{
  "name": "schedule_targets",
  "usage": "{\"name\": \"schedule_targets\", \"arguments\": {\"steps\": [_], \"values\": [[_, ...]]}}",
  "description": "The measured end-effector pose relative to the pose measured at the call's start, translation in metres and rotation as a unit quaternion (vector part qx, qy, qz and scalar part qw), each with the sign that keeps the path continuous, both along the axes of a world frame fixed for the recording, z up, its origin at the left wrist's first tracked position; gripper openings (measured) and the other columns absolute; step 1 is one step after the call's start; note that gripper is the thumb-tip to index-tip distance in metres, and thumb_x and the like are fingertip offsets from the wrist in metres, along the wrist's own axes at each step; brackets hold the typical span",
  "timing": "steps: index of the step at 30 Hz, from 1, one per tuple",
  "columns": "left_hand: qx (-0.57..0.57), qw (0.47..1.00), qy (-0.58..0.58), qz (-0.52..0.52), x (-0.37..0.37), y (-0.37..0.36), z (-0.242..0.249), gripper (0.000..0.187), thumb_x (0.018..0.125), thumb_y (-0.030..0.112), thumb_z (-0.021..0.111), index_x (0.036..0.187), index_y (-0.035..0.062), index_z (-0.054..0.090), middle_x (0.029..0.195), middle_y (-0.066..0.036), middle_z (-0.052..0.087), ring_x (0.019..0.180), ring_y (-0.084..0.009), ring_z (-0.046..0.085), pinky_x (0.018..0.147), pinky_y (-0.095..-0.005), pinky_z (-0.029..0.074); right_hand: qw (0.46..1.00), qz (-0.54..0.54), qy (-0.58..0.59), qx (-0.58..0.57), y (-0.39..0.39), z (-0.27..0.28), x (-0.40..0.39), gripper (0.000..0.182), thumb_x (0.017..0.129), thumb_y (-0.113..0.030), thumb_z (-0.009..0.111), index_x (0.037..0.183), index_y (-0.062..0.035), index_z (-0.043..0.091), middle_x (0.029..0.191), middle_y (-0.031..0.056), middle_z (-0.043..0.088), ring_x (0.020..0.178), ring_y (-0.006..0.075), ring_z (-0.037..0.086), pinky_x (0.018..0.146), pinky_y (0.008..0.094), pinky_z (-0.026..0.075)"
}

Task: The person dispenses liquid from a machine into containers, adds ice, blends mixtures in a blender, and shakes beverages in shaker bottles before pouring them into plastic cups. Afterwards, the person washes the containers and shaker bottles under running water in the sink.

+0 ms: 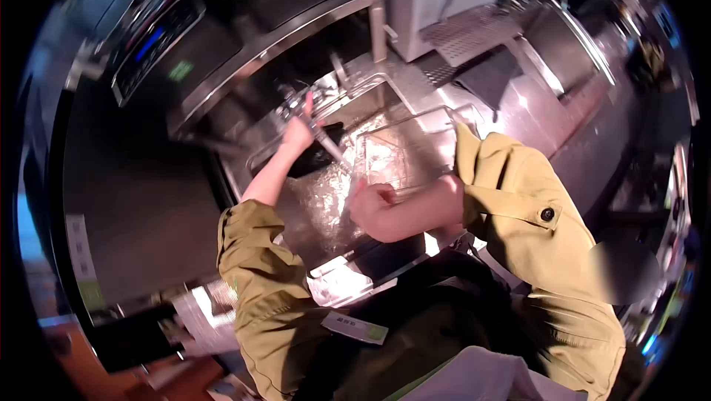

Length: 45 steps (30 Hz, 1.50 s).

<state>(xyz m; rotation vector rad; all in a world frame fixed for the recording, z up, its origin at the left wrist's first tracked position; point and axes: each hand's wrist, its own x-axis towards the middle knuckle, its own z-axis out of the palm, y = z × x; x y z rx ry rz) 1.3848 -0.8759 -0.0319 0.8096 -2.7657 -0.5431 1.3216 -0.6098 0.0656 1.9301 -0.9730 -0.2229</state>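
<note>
In the head view, my left hand (pixel 298 133) reaches over the far side of a metal sink (pixel 315 212) and is closed around the tap (pixel 331 146), whose spout slants down toward the middle of the basin. A see-through rectangular container (pixel 426 160) is tilted over the sink, blurred by motion. My right hand (pixel 372 208) is curled at its near edge, and its fingers appear closed on the container. Part of that grip is hidden by the hand itself. Bright reflections cover the basin's bottom.
Dark machines with display panels (pixel 152 42) stand behind the sink. To the right are a perforated metal tray (pixel 474 34), a steel counter (pixel 511 116) and a deep metal bin (pixel 566 53). A large dark flat surface (pixel 141 201) lies at left.
</note>
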Motion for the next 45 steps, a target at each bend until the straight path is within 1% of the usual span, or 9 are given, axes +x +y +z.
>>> {"name": "schedule_targets", "arguments": {"steps": [3, 8, 12, 15, 16, 19, 26, 31, 45], "values": [[-0.025, 0.988, -0.147, -0.031, -0.045, -0.016, 0.020, 0.083, 0.074, 0.023, 0.067, 0.140, 0.0286, 0.016, 0.081, -0.023, 0.061, 0.075, -0.0397, 0.060, 0.067, -0.0466, 0.048, 0.969, -0.018, -0.155, 0.189, -0.009, 0.002, -0.016, 0.020, 0.070, -0.013, 0.061, 0.084, 0.0001, 0.056, 0.074, 0.0116, 0.057, 0.057, 0.0199, 0.053, 0.047, 0.0330, 0.046], [-0.055, 0.991, -0.103, -0.069, -0.038, -0.030, -0.006, 0.049, 0.075, 0.026, 0.065, 0.118, 0.0127, 0.046, 0.085, -0.023, 0.061, 0.079, -0.0433, 0.058, 0.066, -0.0495, 0.047, 0.727, -0.138, -0.514, 0.434, 0.007, 0.069, -0.102, 0.028, 0.074, -0.018, 0.061, 0.094, 0.0008, 0.056, 0.083, 0.0159, 0.060, 0.060, 0.0243, 0.059, 0.047, 0.0368, 0.048], [-0.018, 0.993, 0.071, -0.097, -0.001, 0.029, 0.004, 0.090, 0.065, 0.035, 0.076, 0.137, 0.0111, 0.027, 0.114, -0.024, 0.054, 0.104, -0.0376, 0.053, 0.088, -0.0454, 0.040, 0.702, -0.299, -0.597, 0.248, 0.094, 0.147, -0.183, 0.033, 0.074, -0.026, 0.063, 0.087, 0.0026, 0.053, 0.070, 0.0192, 0.059, 0.069, 0.0320, 0.062, 0.060, 0.0386, 0.051], [0.003, 0.986, -0.164, 0.006, 0.010, 0.126, 0.061, 0.038, 0.071, 0.029, 0.070, 0.100, 0.0062, 0.061, 0.089, -0.021, 0.062, 0.086, -0.0392, 0.058, 0.076, -0.0443, 0.046, 0.612, -0.356, -0.697, 0.117, 0.187, 0.121, -0.256, 0.050, 0.075, -0.038, 0.064, 0.103, 0.0013, 0.052, 0.083, 0.0213, 0.062, 0.078, 0.0352, 0.062, 0.065, 0.0418, 0.050], [0.002, 0.995, -0.099, 0.026, 0.003, 0.161, 0.079, 0.027, 0.074, 0.027, 0.067, 0.089, 0.0043, 0.063, 0.087, -0.017, 0.063, 0.083, -0.0356, 0.060, 0.072, -0.0441, 0.046, 0.628, -0.312, -0.711, 0.042, 0.225, 0.116, -0.272, 0.051, 0.075, -0.032, 0.068, 0.109, 0.0011, 0.050, 0.076, 0.0163, 0.064, 0.067, 0.0268, 0.063, 0.060, 0.0336, 0.048], [0.005, 0.986, 0.160, -0.035, -0.057, 0.257, 0.135, 0.027, 0.079, 0.022, 0.064, 0.091, -0.0011, 0.059, 0.083, -0.017, 0.059, 0.076, -0.0355, 0.057, 0.066, -0.0415, 0.044, 0.397, -0.269, -0.877, -0.027, 0.310, 0.115, -0.302, 0.048, 0.076, -0.016, 0.069, 0.115, 0.0029, 0.049, 0.069, 0.0025, 0.060, 0.061, 0.0049, 0.052, 0.055, 0.0225, 0.041], [-0.058, 0.876, 0.426, -0.220, -0.346, 0.454, 0.210, 0.026, 0.068, 0.007, 0.070, 0.092, 0.0053, 0.063, 0.081, -0.008, 0.060, 0.073, -0.0258, 0.055, 0.065, -0.0332, 0.043, 0.419, -0.190, -0.874, -0.156, 0.423, 0.094, -0.412, 0.046, 0.074, -0.007, 0.070, 0.116, -0.0005, 0.052, 0.074, -0.0041, 0.050, 0.068, 0.0025, 0.046, 0.064, 0.0178, 0.040], [-0.121, 0.890, 0.373, -0.232, -0.476, 0.504, 0.234, 0.049, 0.070, 0.026, 0.069, 0.115, 0.0120, 0.055, 0.115, -0.009, 0.052, 0.112, -0.0296, 0.043, 0.097, -0.0445, 0.026, 0.428, -0.097, -0.869, -0.230, 0.424, 0.102, -0.523, 0.045, 0.074, -0.008, 0.070, 0.115, 0.0005, 0.052, 0.077, -0.0020, 0.057, 0.065, 0.0028, 0.048, 0.063, 0.0170, 0.041], [0.157, 0.795, 0.416, 0.413, -0.502, 0.493, 0.062, 0.034, 0.083, 0.006, 0.055, 0.116, -0.0001, 0.051, 0.114, -0.014, 0.052, 0.107, -0.0253, 0.048, 0.094, -0.0362, 0.035, 0.540, 0.100, -0.812, -0.196, 0.095, 0.218, -0.839, 0.044, 0.073, -0.016, 0.069, 0.111, -0.0026, 0.054, 0.103, 0.0104, 0.062, 0.076, 0.0151, 0.061, 0.073, 0.0287, 0.048]]}}
